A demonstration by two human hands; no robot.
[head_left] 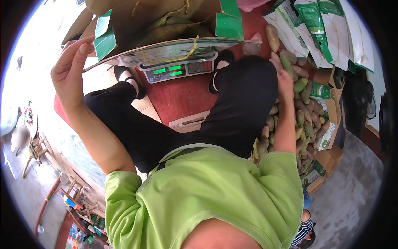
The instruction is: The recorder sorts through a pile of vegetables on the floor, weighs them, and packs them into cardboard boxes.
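My left hand [71, 68] is closed at the left side of an open carton [124, 58], thumb and forefinger pinching by its green flap [105, 43]. The carton has yellow cord handles and rests on a digital scale [176, 71] with a lit green display. Inside it, in shadow, lie several long green vegetables [168, 32]. Beyond my right knee, my right hand [282, 81] is at the far end of a heap of long green and reddish-brown root vegetables [309, 120]. Its fingers curl against a long green root vegetable [286, 62]; the knee partly hides them.
Flattened white and green cartons [323, 33] lie at the far right. Opened brown boxes [328, 159] border the heap. A red board [176, 103] lies between my feet. A person in a striped top [302, 232] is at the lower right; wooden stools [78, 189] stand at the left.
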